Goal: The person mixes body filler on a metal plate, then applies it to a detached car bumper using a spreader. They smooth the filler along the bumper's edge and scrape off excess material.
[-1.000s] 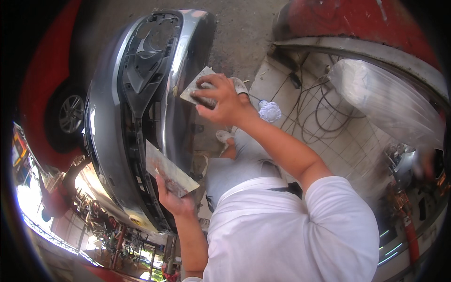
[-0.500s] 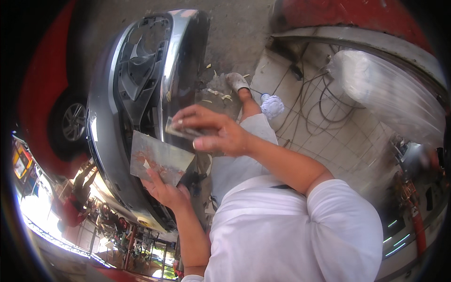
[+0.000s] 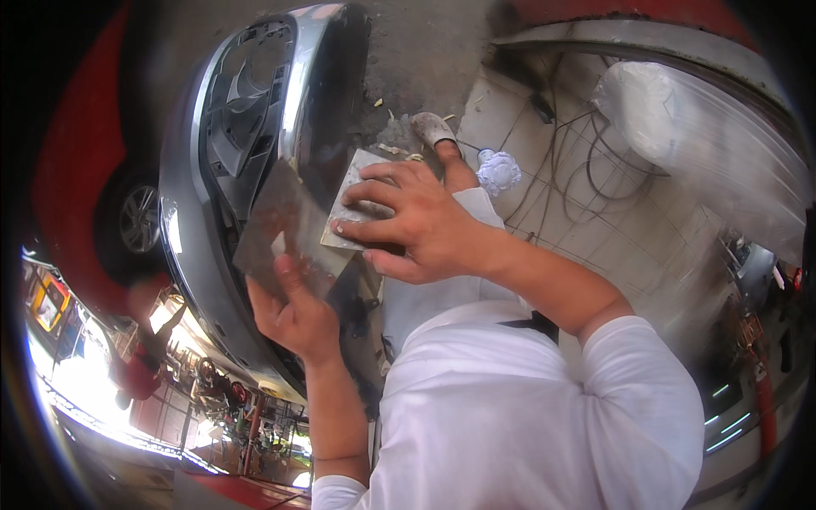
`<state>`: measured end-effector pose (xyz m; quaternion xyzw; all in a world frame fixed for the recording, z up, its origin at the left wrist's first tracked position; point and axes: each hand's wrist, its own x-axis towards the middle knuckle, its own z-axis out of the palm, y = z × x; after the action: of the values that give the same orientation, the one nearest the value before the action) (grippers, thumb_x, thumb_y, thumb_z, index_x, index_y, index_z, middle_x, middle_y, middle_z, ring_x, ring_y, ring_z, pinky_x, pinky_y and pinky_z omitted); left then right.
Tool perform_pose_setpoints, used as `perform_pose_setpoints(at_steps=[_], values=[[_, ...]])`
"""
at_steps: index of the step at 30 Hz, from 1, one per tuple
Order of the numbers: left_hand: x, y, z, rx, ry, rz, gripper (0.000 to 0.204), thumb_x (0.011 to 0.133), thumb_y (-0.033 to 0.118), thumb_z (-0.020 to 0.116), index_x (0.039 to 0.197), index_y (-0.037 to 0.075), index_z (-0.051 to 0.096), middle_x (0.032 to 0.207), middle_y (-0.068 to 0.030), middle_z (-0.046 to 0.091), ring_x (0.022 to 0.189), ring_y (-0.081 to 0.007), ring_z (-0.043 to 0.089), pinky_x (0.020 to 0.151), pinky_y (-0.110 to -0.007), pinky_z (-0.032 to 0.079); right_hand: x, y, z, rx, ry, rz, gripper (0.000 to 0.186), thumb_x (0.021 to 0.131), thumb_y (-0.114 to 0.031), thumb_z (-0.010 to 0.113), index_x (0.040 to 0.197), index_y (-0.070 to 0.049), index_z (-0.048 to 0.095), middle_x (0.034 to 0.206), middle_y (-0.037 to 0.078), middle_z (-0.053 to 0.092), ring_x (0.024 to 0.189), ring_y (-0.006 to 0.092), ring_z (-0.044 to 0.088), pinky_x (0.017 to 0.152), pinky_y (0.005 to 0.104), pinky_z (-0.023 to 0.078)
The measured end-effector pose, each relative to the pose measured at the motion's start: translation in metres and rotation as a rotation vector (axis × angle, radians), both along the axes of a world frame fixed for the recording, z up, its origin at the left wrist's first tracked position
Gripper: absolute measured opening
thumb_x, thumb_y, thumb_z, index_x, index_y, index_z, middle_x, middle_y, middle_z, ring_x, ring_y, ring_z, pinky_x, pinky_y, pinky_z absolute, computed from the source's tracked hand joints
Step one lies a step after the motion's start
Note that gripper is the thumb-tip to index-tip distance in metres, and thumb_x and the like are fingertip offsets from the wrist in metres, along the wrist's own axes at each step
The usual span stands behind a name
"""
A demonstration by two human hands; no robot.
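Observation:
My left hand (image 3: 293,310) is closed on a flat grey mixing board (image 3: 276,208) with reddish smears, its thumb lying on the upper face. A small white patch shows near that thumb. Just right of the board, my right hand (image 3: 416,217) grips a pale, flat, rectangular putty spreader (image 3: 342,197), fingers spread across its face. The spreader's lower edge is close to the board's right edge; whether they touch I cannot tell. Beyond both hands stands a grey car bumper (image 3: 189,229) with a black grille part.
A red car with a dark wheel (image 3: 134,217) is at the left. Cables (image 3: 586,183) lie on the tiled floor at right, near a large plastic-wrapped item (image 3: 671,136). A crumpled whitish-blue bundle (image 3: 499,172) lies by my foot. Another person in red (image 3: 136,374) is at lower left.
My right hand has drawn back to the right and turned the spreader, so its broad face shows. The board in my left hand has tilted and swung its far corner upward.

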<state>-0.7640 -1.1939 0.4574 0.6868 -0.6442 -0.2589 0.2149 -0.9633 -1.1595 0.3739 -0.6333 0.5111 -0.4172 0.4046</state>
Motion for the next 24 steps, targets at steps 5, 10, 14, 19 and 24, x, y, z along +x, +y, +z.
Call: perform_pose_setpoints(at_steps=[5, 10, 14, 19, 24], values=[[0.054, -0.033, 0.009, -0.013, 0.386, 0.272, 0.049, 0.111, 0.03, 0.056, 0.149, 0.0, 0.05, 0.136, -0.0146, 0.064, 0.12, -0.027, 0.065, 0.099, -0.041, 0.056, -0.016, -0.011, -0.056, 1.165, -1.381, -0.104, 0.041, 0.104, -0.025, 0.064, 0.137, -0.003, 0.068, 0.144, 0.008, 0.063, 0.133, 0.0234, 0.058, 0.107, 0.0443, 0.048], [0.08, -0.048, -0.046, 0.343, 0.971, 0.563, 0.053, 0.114, 0.033, 0.043, 0.159, 0.005, 0.04, 0.158, -0.0163, 0.049, 0.144, -0.033, 0.051, 0.12, -0.049, 0.041, 0.001, -0.05, -0.077, 1.011, -1.04, -0.315, 0.037, 0.1, -0.019, 0.065, 0.134, -0.004, 0.069, 0.123, 0.011, 0.072, 0.114, 0.0204, 0.069, 0.096, 0.0352, 0.054], [0.079, -0.045, -0.064, 0.47, 1.027, 0.458, 0.059, 0.115, 0.033, 0.037, 0.164, 0.003, 0.029, 0.166, -0.0211, 0.038, 0.154, -0.0337, 0.037, 0.128, -0.047, 0.029, 0.04, -0.066, -0.095, 0.576, -0.529, -0.382, 0.038, 0.099, -0.012, 0.062, 0.136, -0.005, 0.068, 0.128, 0.012, 0.071, 0.116, 0.0247, 0.069, 0.098, 0.0358, 0.053], [0.084, -0.044, -0.072, 0.519, 1.062, 0.353, 0.063, 0.113, 0.031, 0.041, 0.164, -0.002, 0.027, 0.164, -0.0241, 0.041, 0.153, -0.0345, 0.039, 0.127, -0.046, 0.03, 0.069, -0.075, -0.094, 0.417, -0.394, -0.486, 0.041, 0.095, -0.008, 0.06, 0.135, -0.003, 0.067, 0.131, 0.014, 0.069, 0.117, 0.0324, 0.067, 0.102, 0.0387, 0.052], [0.094, -0.043, -0.075, 0.585, 1.039, 0.37, 0.058, 0.112, 0.027, 0.04, 0.162, -0.003, 0.033, 0.161, -0.0203, 0.046, 0.147, -0.0313, 0.048, 0.122, -0.045, 0.038, 0.098, -0.07, -0.073, 0.337, -0.207, -0.634, 0.041, 0.091, -0.006, 0.061, 0.131, -0.002, 0.068, 0.131, 0.015, 0.065, 0.118, 0.0386, 0.061, 0.103, 0.0438, 0.05]])
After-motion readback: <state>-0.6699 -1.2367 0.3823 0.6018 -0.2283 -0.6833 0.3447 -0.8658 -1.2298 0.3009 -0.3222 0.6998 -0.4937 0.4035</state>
